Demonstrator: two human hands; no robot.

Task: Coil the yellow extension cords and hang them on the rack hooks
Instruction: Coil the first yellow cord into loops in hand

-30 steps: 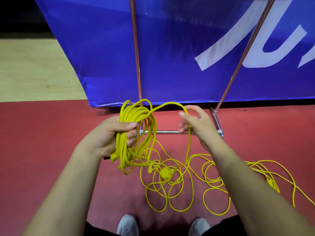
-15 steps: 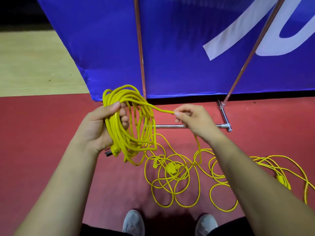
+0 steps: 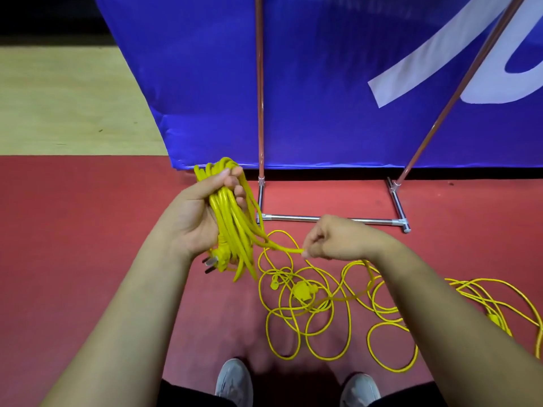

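The left hand, at centre left of the frame, grips a coil of yellow cord. Thumb and fingers are curled round the bundled loops, which run from above the fist down past the heel of the palm. The plug sticks out below the hand, its metal prongs pointing to the lower left.

From the lower part of the coil a single strand leads to the right hand, just right of centre. That hand pinches the strand at its fingertips, with the fingers curled and the knuckles up.

Past that hand the cord drops to the red floor. There the uncoiled length lies in loose, overlapping loops in the lower middle of the frame. A yellow socket end lies among them. More yellow cable lies tangled at the lower right, partly hidden by the right forearm. I cannot tell whether it is a separate cord.

Behind the hands a metal base bar rests on the floor. An upright pole and a slanted pole rise from the frame in front of a blue banner, which fills the upper frame. A pale wooden floor shows at upper left. Two grey shoes sit at the bottom edge.
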